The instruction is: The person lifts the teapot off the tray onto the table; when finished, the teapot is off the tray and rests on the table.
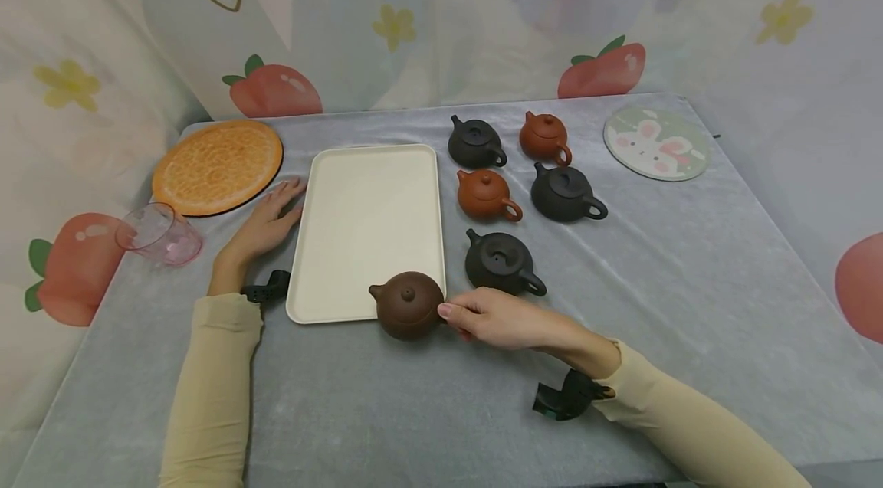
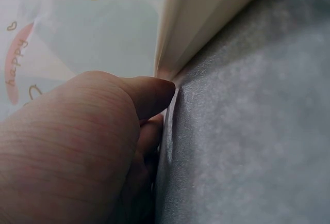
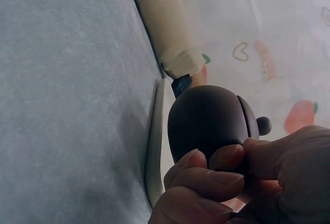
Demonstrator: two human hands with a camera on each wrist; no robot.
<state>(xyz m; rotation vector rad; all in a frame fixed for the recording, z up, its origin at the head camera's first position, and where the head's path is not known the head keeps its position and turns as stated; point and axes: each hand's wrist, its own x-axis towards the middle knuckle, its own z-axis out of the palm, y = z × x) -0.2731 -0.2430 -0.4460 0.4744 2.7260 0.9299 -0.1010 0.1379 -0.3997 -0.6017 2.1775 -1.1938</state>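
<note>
My right hand (image 1: 498, 317) grips a dark brown teapot (image 1: 408, 307) by its handle, thumb and fingers closed round it. The teapot overlaps the lower right corner of a cream rectangular tray (image 1: 366, 227) in the head view, its spout toward the left. In the right wrist view the teapot (image 3: 209, 123) hangs above the grey cloth, beside the tray's edge. My left hand (image 1: 265, 224) lies flat on the cloth with straight fingers along the tray's left side. Its thumb (image 2: 154, 96) touches the tray's outer wall in the left wrist view.
Right of the tray stand black teapots (image 1: 500, 262) and orange-brown teapots (image 1: 484, 194). A round orange mat (image 1: 219, 166) lies at the back left, with a pink-tinted glass (image 1: 162, 234) in front of it. At the back right lies a round bunny-print mat (image 1: 655, 143).
</note>
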